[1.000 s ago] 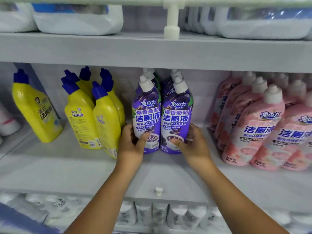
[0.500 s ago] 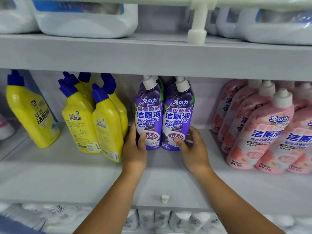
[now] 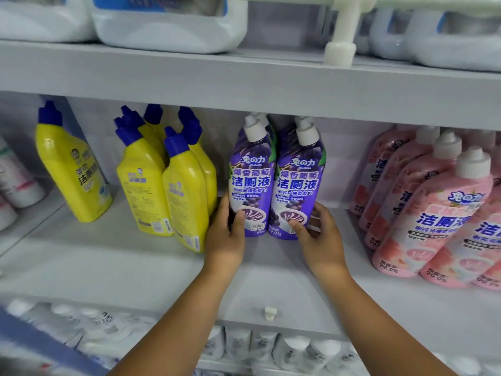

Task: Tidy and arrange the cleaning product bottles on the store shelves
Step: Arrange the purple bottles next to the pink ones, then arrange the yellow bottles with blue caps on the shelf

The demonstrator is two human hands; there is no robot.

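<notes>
Because the two purple bottles are being squared up as a pair, each hand takes one by its base: the left hand (image 3: pixel 226 234) curls round the lower part of the left purple bottle (image 3: pixel 253 183), thumb on the label and fingers behind it, while the right hand (image 3: pixel 317 236) grips the foot of the right purple bottle (image 3: pixel 298 185) the same way. Holding them low probably lets the person slide both along the shelf (image 3: pixel 95 256) without tipping them, labels kept facing forward. The pair stands upright and touching, just beyond the fingers, with more purple bottles lined up behind. To the left of the pair, just beside the left hand, stands a cluster of yellow bottles (image 3: pixel 165 185) with blue caps, and one more yellow bottle (image 3: pixel 71 169) stands apart farther left. To the right of the pair, across a bare gap, rows of pink bottles (image 3: pixel 433 213) lean together. Above the pair, white jugs (image 3: pixel 168 25) sit on the next shelf up.
</notes>
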